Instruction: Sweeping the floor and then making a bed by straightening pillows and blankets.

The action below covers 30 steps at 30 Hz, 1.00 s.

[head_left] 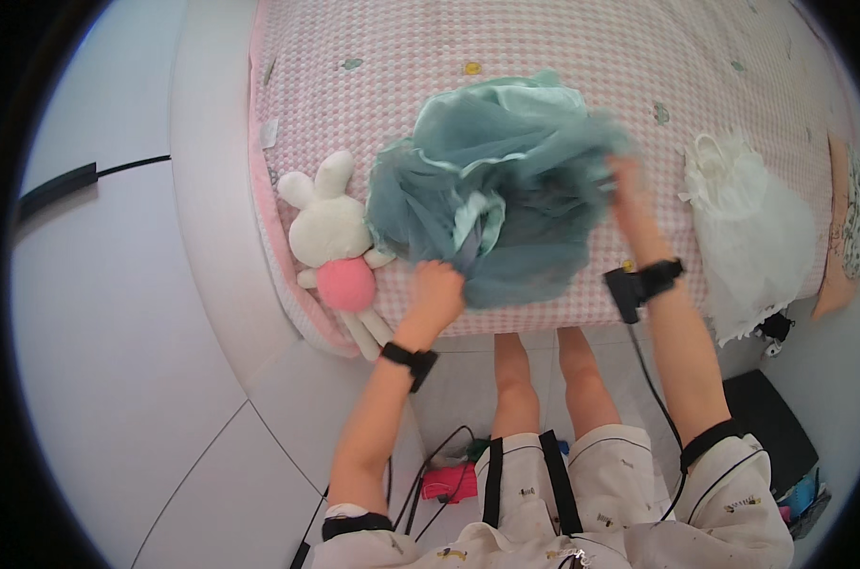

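Observation:
A bunched teal tulle garment (544, 237) with shiny mint satin edges, perhaps a dress or skirt, lies spread over the bed. My left hand (437, 292) is closed on its near left part, beside a gathered fold. At its right edge is my right hand (623, 185), smeared by motion, so its fingers do not show clearly. The cloth near that hand is blurred too. Left of the garment lies a white plush rabbit (327, 232) with a pink body, close to the tulle.
The bed bears a pink and white checked quilt (354, 104). A white tulle garment (748, 237) hangs over its near right edge. Pale cabinets (98, 313) stand at the left. A black box (769, 422) and a red item (449, 484) are on the floor.

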### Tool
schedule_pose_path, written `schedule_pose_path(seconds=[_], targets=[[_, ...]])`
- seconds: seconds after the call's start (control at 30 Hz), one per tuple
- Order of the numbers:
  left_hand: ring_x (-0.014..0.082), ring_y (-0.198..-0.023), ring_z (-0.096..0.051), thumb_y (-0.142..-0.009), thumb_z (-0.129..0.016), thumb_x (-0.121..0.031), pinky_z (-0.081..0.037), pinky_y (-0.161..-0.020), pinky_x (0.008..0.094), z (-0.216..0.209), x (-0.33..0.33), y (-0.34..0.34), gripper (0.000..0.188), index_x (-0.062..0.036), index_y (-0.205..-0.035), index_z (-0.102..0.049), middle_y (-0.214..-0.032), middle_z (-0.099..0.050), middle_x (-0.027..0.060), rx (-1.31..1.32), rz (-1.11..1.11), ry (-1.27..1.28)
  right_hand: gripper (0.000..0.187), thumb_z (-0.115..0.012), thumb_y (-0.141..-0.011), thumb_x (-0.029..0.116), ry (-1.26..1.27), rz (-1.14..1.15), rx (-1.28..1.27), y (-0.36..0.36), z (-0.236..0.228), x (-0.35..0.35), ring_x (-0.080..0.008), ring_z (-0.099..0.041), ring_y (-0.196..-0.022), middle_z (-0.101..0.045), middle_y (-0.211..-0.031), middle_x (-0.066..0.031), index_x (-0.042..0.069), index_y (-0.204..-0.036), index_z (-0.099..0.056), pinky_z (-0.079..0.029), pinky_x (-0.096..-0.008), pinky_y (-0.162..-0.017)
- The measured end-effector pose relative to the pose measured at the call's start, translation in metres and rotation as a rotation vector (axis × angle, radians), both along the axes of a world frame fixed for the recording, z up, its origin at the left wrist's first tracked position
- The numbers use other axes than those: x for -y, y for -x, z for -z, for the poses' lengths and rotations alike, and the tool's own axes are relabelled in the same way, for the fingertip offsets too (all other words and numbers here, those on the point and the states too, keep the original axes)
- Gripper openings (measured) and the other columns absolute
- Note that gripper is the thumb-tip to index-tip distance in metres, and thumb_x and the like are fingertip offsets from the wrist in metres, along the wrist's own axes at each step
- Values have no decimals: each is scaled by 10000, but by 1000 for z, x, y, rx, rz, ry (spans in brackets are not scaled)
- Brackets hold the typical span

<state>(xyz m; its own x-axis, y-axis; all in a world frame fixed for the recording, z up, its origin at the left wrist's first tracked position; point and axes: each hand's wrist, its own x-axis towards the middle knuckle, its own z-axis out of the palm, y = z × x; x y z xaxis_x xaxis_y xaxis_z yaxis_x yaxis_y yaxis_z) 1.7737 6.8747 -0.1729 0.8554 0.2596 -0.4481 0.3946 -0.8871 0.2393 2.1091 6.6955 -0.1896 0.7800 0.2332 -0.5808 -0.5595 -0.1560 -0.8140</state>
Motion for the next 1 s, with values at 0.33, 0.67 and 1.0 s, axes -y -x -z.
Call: schedule_pose_path(seconds=[0.33, 0.67, 1.0], targets=[[295, -994, -485, -653, -585, -28, -379, -858, 392, -37, -21, 59, 199, -52, -842, -640, -1028, -528, 142, 351, -391, -34, 453, -475, -740, 7, 640, -430, 1109, 14, -42, 86, -211, -511, -990, -509, -1091, -120, -3, -1190, -422, -381, -281, -868], [326, -820, -559, -732, -596, -138, -433, -707, 393, 28, -9, 6, 249, -20, -937, -519, -872, -567, 147, 130, -685, -146, 244, -597, -735, 94, 391, -945, 776, 200, 40, -59, -313, -497, -993, -516, -1055, -130, 68, -969, -533, -441, -384, -779], [323, -674, -527, -808, -590, -278, -415, -603, 352, -148, 56, 12, 302, -12, -859, -457, -729, -526, 176, 366, -840, 534, 188, -562, -815, 193, 128, -936, 388, 174, -107, 18, -320, -541, -860, -564, -964, -153, 40, -905, -499, -429, -357, -691]])
